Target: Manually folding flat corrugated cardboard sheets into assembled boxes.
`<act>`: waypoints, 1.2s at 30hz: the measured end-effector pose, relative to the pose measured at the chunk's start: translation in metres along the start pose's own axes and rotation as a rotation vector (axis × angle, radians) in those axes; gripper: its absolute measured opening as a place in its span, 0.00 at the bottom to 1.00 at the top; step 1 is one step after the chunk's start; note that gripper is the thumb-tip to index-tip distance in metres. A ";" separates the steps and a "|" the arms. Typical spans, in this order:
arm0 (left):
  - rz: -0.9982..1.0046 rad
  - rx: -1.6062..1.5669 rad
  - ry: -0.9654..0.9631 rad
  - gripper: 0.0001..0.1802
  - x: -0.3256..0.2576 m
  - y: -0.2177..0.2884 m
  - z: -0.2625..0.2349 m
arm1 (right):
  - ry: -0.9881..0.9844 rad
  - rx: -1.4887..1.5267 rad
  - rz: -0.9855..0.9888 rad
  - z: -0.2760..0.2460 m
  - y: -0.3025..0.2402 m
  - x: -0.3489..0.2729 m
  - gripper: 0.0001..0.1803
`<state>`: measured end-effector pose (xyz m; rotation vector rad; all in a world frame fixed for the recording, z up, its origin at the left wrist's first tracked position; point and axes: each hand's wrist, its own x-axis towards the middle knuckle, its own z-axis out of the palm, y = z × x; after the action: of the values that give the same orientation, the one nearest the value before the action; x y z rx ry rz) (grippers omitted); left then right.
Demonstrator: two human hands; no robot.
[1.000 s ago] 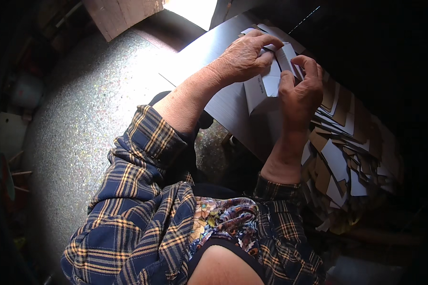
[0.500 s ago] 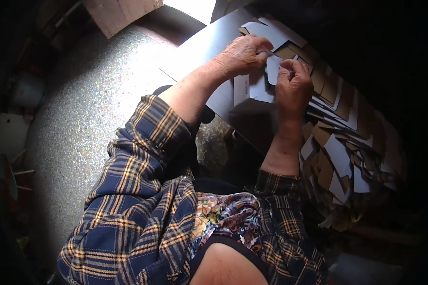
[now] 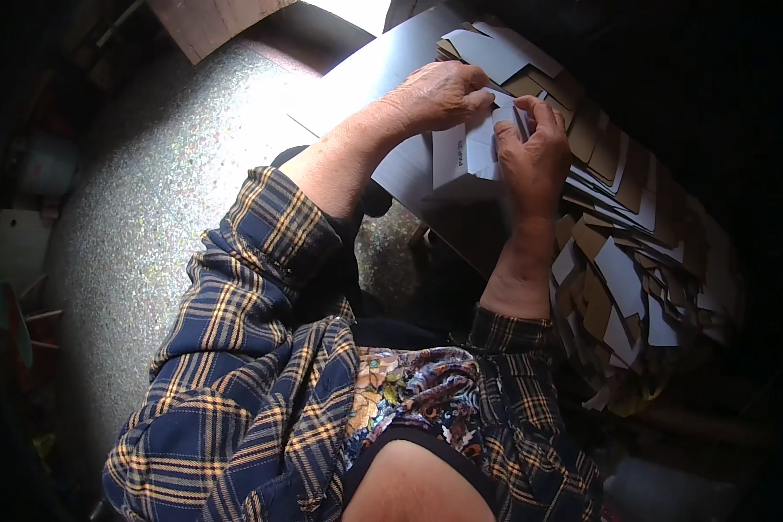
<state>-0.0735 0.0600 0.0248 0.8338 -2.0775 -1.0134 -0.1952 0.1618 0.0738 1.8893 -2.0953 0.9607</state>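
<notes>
A white cardboard box (image 3: 448,158), with dark print on one side, stands at the table's near edge. My left hand (image 3: 442,93) is at its far left corner, fingers bent and pinched at a white flap. On the right side my right hand (image 3: 533,148) grips the box, thumb on the white card flap and fingers curled over the far side. The flap lies low between both hands. My fingers hide part of the box's top and its right wall.
Many flat white and brown cardboard pieces (image 3: 613,165) are stacked in overlapping rows along the table's right side. Another loose heap of pieces (image 3: 618,278) lies nearer, right of my forearm. The grey tabletop (image 3: 383,70) shows at the left, with speckled floor (image 3: 165,200) beyond.
The white flap held up between my hands has come down onto the box. My right hand has shifted slightly left, its thumb now pressing on the flap.
</notes>
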 end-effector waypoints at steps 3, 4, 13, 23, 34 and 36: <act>-0.009 -0.006 -0.038 0.23 0.002 0.004 0.001 | 0.023 -0.063 -0.062 0.001 0.004 0.001 0.15; -0.001 -0.013 -0.044 0.23 0.005 0.006 0.005 | 0.027 -0.074 -0.057 -0.002 0.006 0.001 0.15; 0.017 -0.061 -0.003 0.24 0.002 0.003 0.009 | 0.027 -0.216 -0.119 0.004 0.004 0.001 0.13; -0.020 -0.046 -0.002 0.24 0.003 0.005 0.012 | -0.068 -0.223 -0.041 0.002 -0.001 0.002 0.08; -0.023 -0.027 0.040 0.23 0.002 0.004 0.014 | -0.145 0.110 0.070 -0.005 0.015 -0.001 0.06; -0.045 -0.031 0.046 0.24 -0.002 -0.002 0.010 | -0.122 0.478 0.191 -0.004 0.016 -0.001 0.10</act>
<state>-0.0803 0.0645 0.0177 0.8835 -2.0075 -1.0377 -0.2109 0.1648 0.0703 2.0181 -2.3060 1.5426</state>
